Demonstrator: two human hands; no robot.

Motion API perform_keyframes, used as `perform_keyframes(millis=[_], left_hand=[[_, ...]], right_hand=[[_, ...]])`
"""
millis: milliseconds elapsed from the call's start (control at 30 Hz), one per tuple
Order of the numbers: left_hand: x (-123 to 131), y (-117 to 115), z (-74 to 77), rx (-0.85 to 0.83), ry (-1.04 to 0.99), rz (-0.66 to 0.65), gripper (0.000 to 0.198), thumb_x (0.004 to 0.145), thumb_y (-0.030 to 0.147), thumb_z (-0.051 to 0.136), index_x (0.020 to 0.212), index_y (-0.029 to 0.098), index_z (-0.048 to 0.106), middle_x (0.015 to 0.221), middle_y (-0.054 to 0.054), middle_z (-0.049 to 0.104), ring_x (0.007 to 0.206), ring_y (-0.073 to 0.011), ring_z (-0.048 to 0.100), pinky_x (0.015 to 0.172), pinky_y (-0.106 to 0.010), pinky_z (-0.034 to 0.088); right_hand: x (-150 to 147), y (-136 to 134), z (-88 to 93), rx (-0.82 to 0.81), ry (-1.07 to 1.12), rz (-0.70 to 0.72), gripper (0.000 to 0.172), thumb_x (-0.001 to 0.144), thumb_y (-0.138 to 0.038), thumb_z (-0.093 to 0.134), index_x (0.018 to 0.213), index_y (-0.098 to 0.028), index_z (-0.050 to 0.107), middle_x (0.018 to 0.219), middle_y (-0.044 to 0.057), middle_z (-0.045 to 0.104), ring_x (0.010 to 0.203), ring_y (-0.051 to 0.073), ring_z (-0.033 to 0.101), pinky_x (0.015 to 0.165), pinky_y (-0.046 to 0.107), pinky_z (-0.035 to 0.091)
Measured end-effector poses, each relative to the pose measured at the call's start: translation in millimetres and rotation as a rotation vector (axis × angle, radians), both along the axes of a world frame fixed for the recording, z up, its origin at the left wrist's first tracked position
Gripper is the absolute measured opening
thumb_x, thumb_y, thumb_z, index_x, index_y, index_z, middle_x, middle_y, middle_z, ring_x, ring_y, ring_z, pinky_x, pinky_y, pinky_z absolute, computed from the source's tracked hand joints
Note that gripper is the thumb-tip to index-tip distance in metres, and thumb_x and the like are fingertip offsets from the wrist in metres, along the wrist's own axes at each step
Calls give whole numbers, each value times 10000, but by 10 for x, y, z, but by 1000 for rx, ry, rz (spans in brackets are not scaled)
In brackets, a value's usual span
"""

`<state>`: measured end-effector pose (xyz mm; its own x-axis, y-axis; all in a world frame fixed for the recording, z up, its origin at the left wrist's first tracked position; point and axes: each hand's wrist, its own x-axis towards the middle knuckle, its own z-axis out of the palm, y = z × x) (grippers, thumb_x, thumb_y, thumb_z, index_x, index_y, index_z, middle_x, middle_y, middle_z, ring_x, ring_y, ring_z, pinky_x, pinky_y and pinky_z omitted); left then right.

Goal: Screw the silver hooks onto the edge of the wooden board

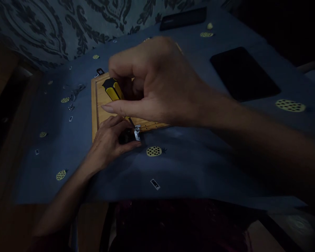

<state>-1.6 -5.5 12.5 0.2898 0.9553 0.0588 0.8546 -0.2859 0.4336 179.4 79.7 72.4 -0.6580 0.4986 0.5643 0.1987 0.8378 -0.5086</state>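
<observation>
My right hand (157,84) is curled above a wooden board, its fingers closed about the yellow and black handle of a screwdriver (114,90), with the thumb stretched along the near side. The thin shaft slants down to a small shiny metal fitting (137,133) at the board's near edge; whether the tip sits in a screw is too small to tell. My left hand (109,140) pinches this fitting between thumb and fingers against the edge. Much of the wooden board (95,105), which has a raised rim and small holes along the near edge, is hidden beneath my hands.
Blue tablecloth (189,168) with printed pineapples covers the table. Small metal pieces (71,107) and a clear crumpled bag (78,91) lie left of the board. A dark flat tablet-like thing (245,73) lies right, a dark phone-like slab (183,19) at the back. The light is dim.
</observation>
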Motion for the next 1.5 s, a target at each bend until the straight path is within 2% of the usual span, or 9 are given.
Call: perform_keyframes(millis=[233,500,633,800,1100,1267,1500], left_hand=[[-34,11,-45,26,-4,-22,402,838,512,780,1092,204,734,1161,-81,732,1120,-334,664,974,-481,516],[-49,16,-73,30,1,-20,409,839,522,776,1075,192,733,1124,-84,754,1099,-329,689,953,-474,521],[-52,17,-87,53,-5,-39,427,848,546,756,1069,181,737,1126,-94,755,1088,-324,697,927,-461,531],[-57,10,-82,69,3,-30,446,847,547,760,1093,174,739,1128,-101,753,1096,-340,694,925,-483,533],[-62,18,-92,73,1,-38,427,848,547,761,1080,189,738,1107,-88,765,1090,-335,702,924,-480,537],[-60,12,-78,47,-5,-27,423,850,543,763,1089,195,733,1125,-85,760,1092,-329,699,938,-480,542],[-65,19,-101,62,-16,-41,385,844,495,779,1076,191,738,1106,-87,768,1066,-330,712,930,-495,551]], right_hand=[[-29,9,-71,-14,25,53,408,877,-229,687,644,-203,353,639,-70,456,652,75,474,661,255,428],[-20,-6,-93,-66,6,79,343,906,-241,661,690,-196,397,706,-48,513,747,102,544,709,254,455],[-17,-3,-66,-48,-21,76,367,910,-250,677,686,-195,392,700,-56,521,743,97,552,713,249,475],[-4,6,-81,6,-17,82,314,918,-249,665,709,-185,439,715,-50,545,777,110,580,736,264,493],[-7,4,-85,-11,-15,81,331,920,-266,667,704,-186,430,711,-54,528,760,105,562,726,266,481],[-15,-4,-85,-61,-22,80,368,909,-210,666,667,-191,390,683,-53,509,700,88,537,682,252,459],[-11,10,-96,-76,-24,105,377,924,-252,672,663,-190,407,672,-52,525,674,84,538,627,238,438]])
